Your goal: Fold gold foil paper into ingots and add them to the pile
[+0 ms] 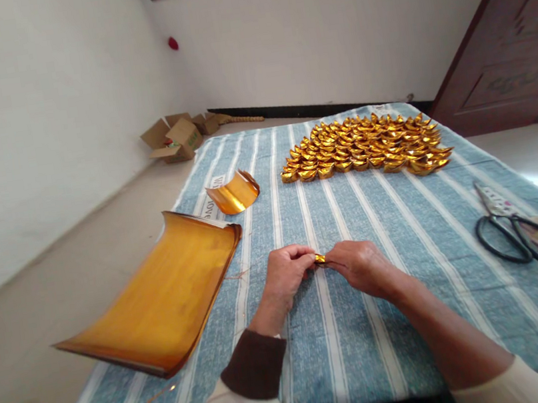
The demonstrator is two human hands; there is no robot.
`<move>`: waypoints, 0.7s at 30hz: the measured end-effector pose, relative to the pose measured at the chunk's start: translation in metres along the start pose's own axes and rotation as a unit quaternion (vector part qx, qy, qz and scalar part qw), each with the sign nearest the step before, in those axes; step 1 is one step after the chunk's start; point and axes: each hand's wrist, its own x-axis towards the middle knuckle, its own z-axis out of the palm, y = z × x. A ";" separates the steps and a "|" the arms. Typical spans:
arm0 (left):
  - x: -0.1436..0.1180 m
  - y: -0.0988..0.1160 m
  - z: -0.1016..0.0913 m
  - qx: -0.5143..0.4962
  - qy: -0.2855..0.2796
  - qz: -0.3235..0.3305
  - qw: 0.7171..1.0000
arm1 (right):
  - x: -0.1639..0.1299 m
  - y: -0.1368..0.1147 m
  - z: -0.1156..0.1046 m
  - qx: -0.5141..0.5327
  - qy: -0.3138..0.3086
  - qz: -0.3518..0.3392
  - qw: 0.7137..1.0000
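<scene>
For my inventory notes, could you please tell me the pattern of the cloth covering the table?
Blue woven cloth with white lengthwise stripes, seen in the head view.

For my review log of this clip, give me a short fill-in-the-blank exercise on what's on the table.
1. Both hands, left hand and right hand, pinch one small piece of ____ foil.
2. The scissors lie to the person's ____.
3. The folded ingots sit at the table's ____ edge.
4. The striped cloth is white and ____.

Missing words: gold; right; far; blue

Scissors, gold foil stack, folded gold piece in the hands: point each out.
scissors (516, 228): head view, on the pivot where blades meet handles.
foil stack (162, 298): head view, middle of the top sheet.
gold piece (320, 259): head view, the bit showing between both hands' fingertips.
</scene>
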 end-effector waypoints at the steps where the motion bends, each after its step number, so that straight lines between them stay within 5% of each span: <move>1: 0.000 -0.001 0.000 0.005 0.001 0.000 1.000 | 0.000 0.000 0.000 0.003 -0.001 0.001 1.000; 21: 0.005 -0.007 0.007 0.025 0.040 -0.006 0.999 | 0.001 -0.001 -0.001 -0.019 -0.022 0.005 1.000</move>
